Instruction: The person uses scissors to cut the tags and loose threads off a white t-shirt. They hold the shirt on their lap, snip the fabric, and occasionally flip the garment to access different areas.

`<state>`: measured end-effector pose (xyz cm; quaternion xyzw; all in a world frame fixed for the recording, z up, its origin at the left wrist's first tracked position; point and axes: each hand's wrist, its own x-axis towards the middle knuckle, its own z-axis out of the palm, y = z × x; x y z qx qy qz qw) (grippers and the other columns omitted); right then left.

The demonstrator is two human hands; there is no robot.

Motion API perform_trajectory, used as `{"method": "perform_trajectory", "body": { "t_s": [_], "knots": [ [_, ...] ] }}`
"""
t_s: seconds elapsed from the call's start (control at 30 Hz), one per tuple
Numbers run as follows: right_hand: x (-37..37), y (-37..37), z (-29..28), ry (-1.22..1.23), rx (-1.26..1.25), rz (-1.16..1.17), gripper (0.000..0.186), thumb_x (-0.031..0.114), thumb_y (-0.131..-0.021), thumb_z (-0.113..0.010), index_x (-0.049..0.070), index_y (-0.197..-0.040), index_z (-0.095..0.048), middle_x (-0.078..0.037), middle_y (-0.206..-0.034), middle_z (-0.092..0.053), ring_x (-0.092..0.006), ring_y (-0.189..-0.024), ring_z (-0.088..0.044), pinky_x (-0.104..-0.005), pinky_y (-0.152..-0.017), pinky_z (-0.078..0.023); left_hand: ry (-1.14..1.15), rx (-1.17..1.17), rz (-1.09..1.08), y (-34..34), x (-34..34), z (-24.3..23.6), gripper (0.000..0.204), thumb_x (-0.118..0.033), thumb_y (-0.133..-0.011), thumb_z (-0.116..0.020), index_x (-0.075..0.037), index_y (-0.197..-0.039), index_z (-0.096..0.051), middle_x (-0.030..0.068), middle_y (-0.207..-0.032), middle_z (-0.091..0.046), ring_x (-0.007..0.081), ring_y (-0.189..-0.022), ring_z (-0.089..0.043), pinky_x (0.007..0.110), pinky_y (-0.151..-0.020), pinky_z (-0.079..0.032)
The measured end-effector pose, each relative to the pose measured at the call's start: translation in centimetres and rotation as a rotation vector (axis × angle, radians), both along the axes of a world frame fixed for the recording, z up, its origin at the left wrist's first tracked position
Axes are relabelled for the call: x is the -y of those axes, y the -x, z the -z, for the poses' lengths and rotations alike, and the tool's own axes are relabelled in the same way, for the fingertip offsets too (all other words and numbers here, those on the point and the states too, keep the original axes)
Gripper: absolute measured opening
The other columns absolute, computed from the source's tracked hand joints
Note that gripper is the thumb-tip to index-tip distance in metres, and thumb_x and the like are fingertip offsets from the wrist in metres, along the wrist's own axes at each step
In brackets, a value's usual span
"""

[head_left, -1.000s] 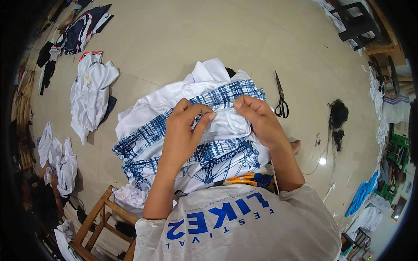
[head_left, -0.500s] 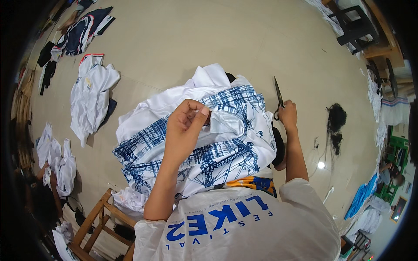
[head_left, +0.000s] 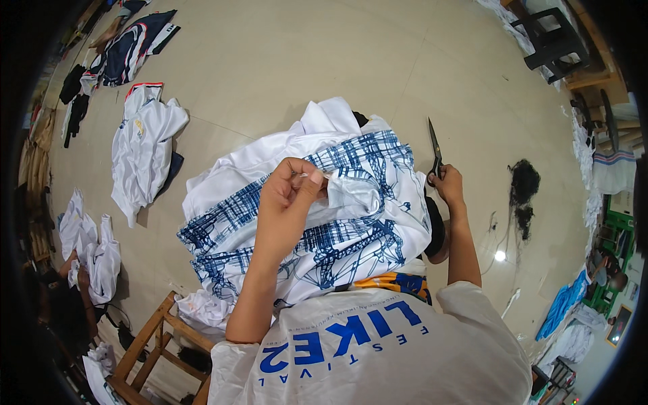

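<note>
Across my lap lies a white garment with a dark blue sketch-like print (head_left: 337,260), its pale inside showing in a fold near the middle. My left hand (head_left: 285,209) is over that fold, thumb and forefinger pinched together on a small bit of the white fabric edge; the exact bit is partly hidden by the fingers. Off to the right, my right hand (head_left: 448,183) grips the handles of black scissors (head_left: 435,145). Their blades point away from me, apart from the garment. More plain white cloth (head_left: 236,162) sits beneath and beyond the printed piece.
A white garment with red trim (head_left: 145,148) lies on the tiled floor at left, dark clothes (head_left: 135,47) beyond it. Black thread scraps (head_left: 523,196) lie at right. A wooden stool frame (head_left: 158,337) stands near left, a black plastic stool (head_left: 553,44) far right. Another person is at the left edge.
My left thumb and forefinger have come closer together at the fold. The scissors in my right hand have shifted very slightly. The garment stays in place.
</note>
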<state>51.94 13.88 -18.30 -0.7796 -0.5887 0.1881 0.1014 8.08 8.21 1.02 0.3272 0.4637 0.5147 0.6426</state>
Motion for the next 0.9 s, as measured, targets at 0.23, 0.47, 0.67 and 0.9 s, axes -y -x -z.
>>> {"method": "perform_trajectory", "body": {
  "t_s": [0.23, 0.47, 0.67, 0.9],
  "knots": [
    [0.9, -0.9, 0.5, 0.141, -0.125, 0.076, 0.034, 0.014, -0.081, -0.083, -0.006, -0.104, -0.069, -0.017, -0.089, -0.073, -0.0304, -0.083, -0.072, -0.0387, -0.077, -0.057, -0.106, -0.173, -0.021, -0.5, 1.0, -1.6, 0.012, -0.01, -0.105, -0.065, 0.001, -0.104, -0.061, 0.0097, -0.1, -0.071, 0.0146, -0.095, -0.07, 0.031, -0.089, -0.06],
    [1.3, 3.6, -9.5, 0.132, -1.099, 0.337, 0.028, 0.018, -0.093, -0.076, -0.002, -0.108, -0.064, -0.009, -0.082, -0.068, -0.0194, -0.082, -0.07, -0.0301, -0.072, -0.056, -0.087, -0.075, -0.045, -0.8, 1.3, -1.1, 0.014, -0.012, -0.105, -0.066, 0.002, -0.106, -0.06, 0.0144, -0.108, -0.072, 0.0187, -0.097, -0.073, 0.034, -0.09, -0.062],
    [7.1, 11.8, -20.0, -0.037, -1.403, -0.014, 0.041, 0.029, -0.088, -0.086, 0.002, -0.097, -0.056, -0.007, -0.077, -0.063, -0.0151, -0.062, -0.063, -0.0267, -0.056, -0.05, -0.057, -0.067, -0.135, -1.6, 1.1, -1.6, 0.015, -0.013, -0.106, -0.065, 0.001, -0.105, -0.06, 0.0173, -0.116, -0.072, 0.0178, -0.101, -0.073, 0.033, -0.093, -0.062],
    [14.8, 17.8, -24.4, 0.558, -1.478, -0.069, 0.038, 0.032, -0.092, -0.084, 0.002, -0.09, -0.06, -0.004, -0.069, -0.063, -0.0092, -0.056, -0.063, -0.0226, -0.052, -0.049, -0.055, -0.01, -0.155, -2.1, 0.8, -1.4, 0.013, -0.009, -0.106, -0.064, 0.004, -0.107, -0.062, 0.0164, -0.113, -0.074, 0.0143, -0.1, -0.073, 0.029, -0.094, -0.061]
  ]
}}
